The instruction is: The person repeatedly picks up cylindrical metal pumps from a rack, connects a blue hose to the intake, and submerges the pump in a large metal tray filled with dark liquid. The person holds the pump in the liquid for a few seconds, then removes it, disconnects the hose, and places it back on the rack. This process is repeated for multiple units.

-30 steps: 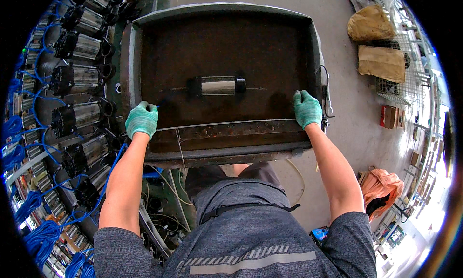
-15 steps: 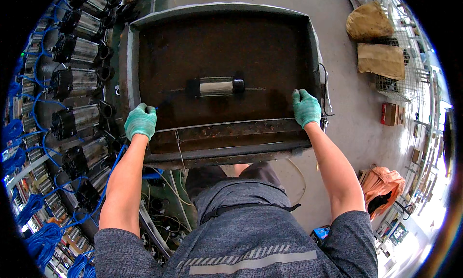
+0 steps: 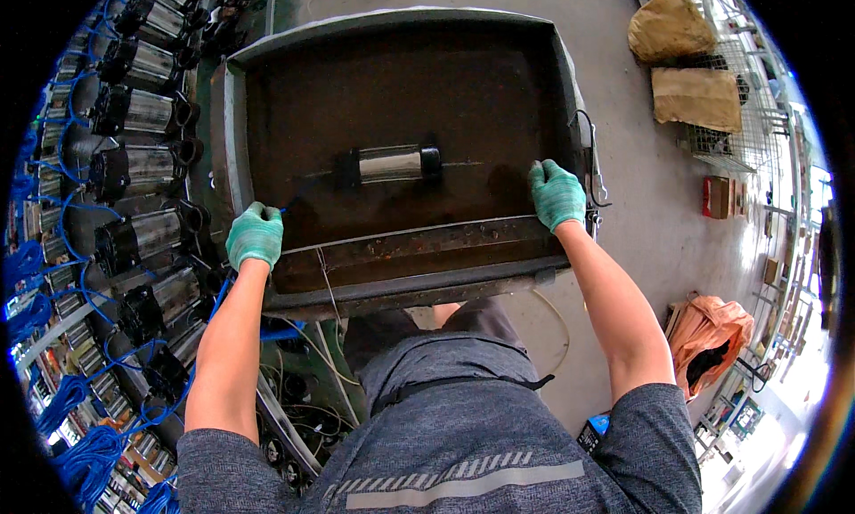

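Note:
A wide metal tank [image 3: 233, 140] of dark brown liquid stands before me. In it lies a silver cylinder [image 3: 389, 164] with black end caps, a thin rod or line reaching out from each end. At the tank's left rim my left hand [image 3: 255, 235], in a green glove, is closed. A bit of thin blue hose [image 3: 284, 210] shows at its fingertips. My right hand [image 3: 558, 194], gloved alike, is closed with curled fingers over the liquid by the right wall. What it holds, if anything, is hidden.
On the left stands a row of similar silver cylinders [image 3: 145, 111] with black caps and blue hoses. To the right are brown sacks [image 3: 696, 99] on a wire cage [image 3: 726, 149], a red and brown box [image 3: 718, 197] and an orange bag [image 3: 717, 329]. A ledge [image 3: 419, 240] crosses the tank's near side.
The whole view has turned and shifted slightly, so the tank and cylinder appear a little further left and tilted. Both hands stay closed in about the same places by the tank's sides.

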The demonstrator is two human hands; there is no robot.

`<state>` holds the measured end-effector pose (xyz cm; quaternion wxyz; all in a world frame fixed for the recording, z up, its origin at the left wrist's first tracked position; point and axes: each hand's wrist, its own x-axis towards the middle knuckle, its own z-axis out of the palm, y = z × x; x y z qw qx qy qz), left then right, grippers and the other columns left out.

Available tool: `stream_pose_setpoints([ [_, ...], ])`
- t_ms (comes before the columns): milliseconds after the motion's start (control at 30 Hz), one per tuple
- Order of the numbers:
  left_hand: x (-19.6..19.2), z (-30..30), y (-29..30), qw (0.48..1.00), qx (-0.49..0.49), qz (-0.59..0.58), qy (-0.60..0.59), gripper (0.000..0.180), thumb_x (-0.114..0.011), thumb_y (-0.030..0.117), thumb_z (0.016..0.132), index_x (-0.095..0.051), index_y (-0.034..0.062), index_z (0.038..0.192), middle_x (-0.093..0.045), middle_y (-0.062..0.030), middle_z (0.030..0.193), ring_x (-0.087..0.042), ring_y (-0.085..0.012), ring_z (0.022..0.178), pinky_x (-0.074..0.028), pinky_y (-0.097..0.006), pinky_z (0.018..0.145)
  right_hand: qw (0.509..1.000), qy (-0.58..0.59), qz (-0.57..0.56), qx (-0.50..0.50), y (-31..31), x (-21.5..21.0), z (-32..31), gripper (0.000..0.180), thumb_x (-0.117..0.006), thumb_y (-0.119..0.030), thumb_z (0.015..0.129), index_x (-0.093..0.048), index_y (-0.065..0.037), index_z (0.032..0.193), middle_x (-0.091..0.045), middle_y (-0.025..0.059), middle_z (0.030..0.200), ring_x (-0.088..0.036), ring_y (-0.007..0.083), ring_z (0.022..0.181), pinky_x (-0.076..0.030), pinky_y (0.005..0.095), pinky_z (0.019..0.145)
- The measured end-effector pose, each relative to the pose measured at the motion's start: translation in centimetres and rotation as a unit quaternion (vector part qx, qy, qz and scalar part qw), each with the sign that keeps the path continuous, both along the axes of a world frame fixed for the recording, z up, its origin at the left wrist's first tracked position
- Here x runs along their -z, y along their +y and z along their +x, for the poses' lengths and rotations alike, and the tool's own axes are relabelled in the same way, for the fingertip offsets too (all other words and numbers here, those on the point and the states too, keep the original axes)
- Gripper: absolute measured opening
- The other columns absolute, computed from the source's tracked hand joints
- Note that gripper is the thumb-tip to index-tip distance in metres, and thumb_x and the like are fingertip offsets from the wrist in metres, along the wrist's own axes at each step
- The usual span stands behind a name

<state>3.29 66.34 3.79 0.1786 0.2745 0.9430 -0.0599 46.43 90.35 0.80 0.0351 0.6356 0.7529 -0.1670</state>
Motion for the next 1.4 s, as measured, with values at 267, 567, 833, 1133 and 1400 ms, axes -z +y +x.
stream_pose_setpoints([
  [267, -0.24, 0.16, 0.16, 1.0, -0.001, -0.001, 0.003, 0.036, -0.055, 0.044, 0.097, -0.075, 0.0175, 0.111, -0.073, -0.0183, 0.113, -0.069, -0.0429, 0.106, -0.056, -0.052, 0.09, 1.0, 0.009, 0.014, -0.005, -0.03, 0.34, 0.28, 0.04, -0.047, -0.046, 0.104, -0.067, -0.012, 0.1, -0.072, 0.0222, 0.099, -0.067, 0.0471, 0.096, -0.053, 0.0576, 0.082],
  [567, -0.32, 0.18, 0.32, 1.0, -0.002, -0.011, 0.003, 0.036, -0.055, 0.044, 0.097, -0.075, 0.0178, 0.11, -0.073, -0.0185, 0.114, -0.069, -0.0428, 0.106, -0.056, -0.051, 0.09, 1.0, 0.007, 0.015, -0.011, 0.01, 0.55, 0.41, 0.04, -0.047, -0.045, 0.104, -0.067, -0.012, 0.1, -0.072, 0.0222, 0.099, -0.067, 0.0473, 0.095, -0.053, 0.0575, 0.082],
  [833, -0.08, -0.03, 0.19, 1.0, -0.002, -0.007, -0.005, 0.036, -0.055, 0.044, 0.097, -0.075, 0.0172, 0.111, -0.073, -0.0183, 0.113, -0.069, -0.0425, 0.106, -0.056, -0.051, 0.09, 1.0, -0.001, 0.008, -0.002, -0.01, 0.31, 0.25, 0.039, -0.048, -0.045, 0.104, -0.068, -0.012, 0.1, -0.072, 0.0222, 0.099, -0.067, 0.0474, 0.095, -0.053, 0.0573, 0.082],
  [1133, -0.11, 0.08, 0.21, 1.0, -0.003, -0.009, 0.001, 0.036, -0.055, 0.044, 0.097, -0.075, 0.017, 0.11, -0.074, -0.018, 0.112, -0.069, -0.0424, 0.105, -0.056, -0.051, 0.089, 1.0, -0.003, 0.009, 0.001, -0.04, 0.26, 0.16, 0.039, -0.048, -0.046, 0.104, -0.068, -0.012, 0.101, -0.072, 0.0217, 0.1, -0.067, 0.0468, 0.096, -0.054, 0.0565, 0.082],
  [1400, -0.11, 0.08, 0.12, 1.0, -0.001, -0.005, 0.002, 0.036, -0.055, 0.044, 0.097, -0.075, 0.0169, 0.11, -0.074, -0.0179, 0.113, -0.069, -0.0424, 0.105, -0.055, -0.051, 0.09, 1.0, -0.006, 0.006, -0.002, 0.01, 0.3, 0.19, 0.039, -0.048, -0.046, 0.104, -0.069, -0.013, 0.102, -0.073, 0.0216, 0.099, -0.067, 0.0471, 0.096, -0.054, 0.057, 0.082],
])
